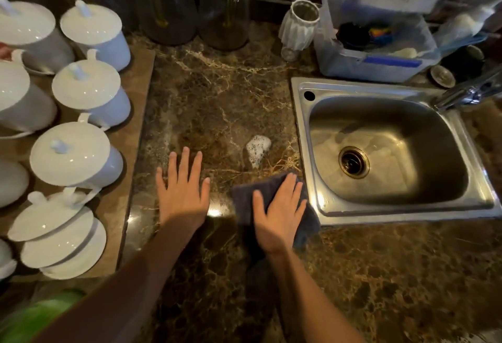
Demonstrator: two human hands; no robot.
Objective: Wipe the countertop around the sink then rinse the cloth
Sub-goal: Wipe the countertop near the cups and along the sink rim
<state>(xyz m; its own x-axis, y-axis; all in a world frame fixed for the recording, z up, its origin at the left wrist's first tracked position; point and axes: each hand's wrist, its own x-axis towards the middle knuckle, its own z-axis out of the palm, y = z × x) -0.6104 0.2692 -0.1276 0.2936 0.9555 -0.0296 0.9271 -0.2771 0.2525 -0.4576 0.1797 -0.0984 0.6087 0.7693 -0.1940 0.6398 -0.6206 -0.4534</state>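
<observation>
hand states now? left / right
Left hand: open, flat on the countertop, holding nothing.
Right hand: open, pressing the cloth flat.

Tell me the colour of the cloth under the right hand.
Dark grey cloth, pressed flat by the right hand; the head view shows it best.

Left hand (182,193) and right hand (279,215) seem bare, forearms likewise (the left one shadowed).
</observation>
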